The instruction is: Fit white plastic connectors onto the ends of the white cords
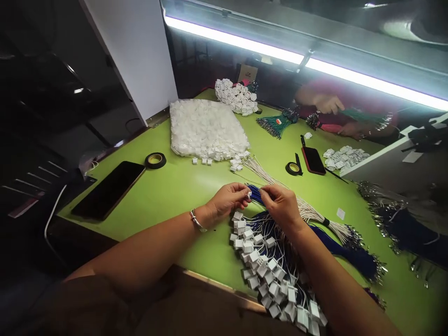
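My left hand [231, 198] pinches a small white plastic connector [249, 194] between thumb and fingertips. Just to its right, my right hand [282, 205] has thumb and forefinger pressed together; whatever they pinch is too small to make out. A bundle of blue wires [255, 194] lies right behind and between the fingertips. White wires [268, 176] stretch across the table behind my right hand. Below both hands, a heap of wires ending in white connector housings [257, 261] hangs over the table's front edge, partly hidden by my right forearm.
On the green table [196, 186] lie a bag of white connectors [208, 126], a black tape roll [155, 160], a large dark phone [109, 190], another tape roll [293, 168] and a red-edged phone [313, 160]. Across the table, a co-worker's hand [329, 103] holds green wires.
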A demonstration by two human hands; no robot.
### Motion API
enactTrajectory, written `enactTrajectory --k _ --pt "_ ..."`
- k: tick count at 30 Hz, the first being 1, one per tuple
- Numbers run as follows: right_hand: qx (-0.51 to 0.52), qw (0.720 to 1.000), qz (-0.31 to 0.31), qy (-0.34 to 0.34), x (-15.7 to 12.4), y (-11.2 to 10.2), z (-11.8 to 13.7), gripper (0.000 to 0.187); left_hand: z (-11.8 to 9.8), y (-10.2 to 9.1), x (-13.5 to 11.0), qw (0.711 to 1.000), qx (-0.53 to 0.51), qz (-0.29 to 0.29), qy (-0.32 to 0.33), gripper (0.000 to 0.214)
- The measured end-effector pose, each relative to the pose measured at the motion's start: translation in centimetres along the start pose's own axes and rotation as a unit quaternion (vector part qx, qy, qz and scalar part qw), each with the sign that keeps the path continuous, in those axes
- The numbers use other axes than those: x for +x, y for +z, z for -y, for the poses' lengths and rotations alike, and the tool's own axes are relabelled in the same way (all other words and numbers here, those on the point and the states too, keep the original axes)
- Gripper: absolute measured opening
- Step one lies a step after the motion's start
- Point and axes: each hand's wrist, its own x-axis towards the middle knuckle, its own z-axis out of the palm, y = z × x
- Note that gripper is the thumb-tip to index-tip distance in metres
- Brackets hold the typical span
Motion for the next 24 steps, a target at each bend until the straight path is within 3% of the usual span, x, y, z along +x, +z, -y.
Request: enactTrajectory --k 3,6,12,18,20,24 --pt "-0.061 0.996 0.041 -0.046 -0.3 0.3 -0.1 0.021 0.0 0.0 0.0 1.0 -0.012 0.013 0.005 0.032" --pt "-0.036 0.996 0.068 -0.048 -0.3 0.6 -0.3 0.021 -0.1 0.1 -0.1 1.0 -0.02 0.02 -0.008 0.032" --pt "0.001 0.997 0.066 -0.049 -0.4 0.8 -0.8 0.018 -0.3 0.1 -0.1 0.999 -0.015 0.032 -0.028 0.034" --pt "-0.086 0.992 0.069 -0.067 -0.9 0.7 0.2 0.02 -0.2 0.2 0.0 0.996 0.08 0.028 0.009 0.036" --pt "-0.078 0.993 0.064 -0.054 -1.1 1.0 0.4 0.019 -0.1 0.2 0.1 0.994 0.108 0.025 0.022 0.038" --pt "0.037 0.996 0.068 0.033 -1.1 1.2 0.3 0.02 0.0 0.1 0.2 0.995 0.094 0.029 0.02 0.039"
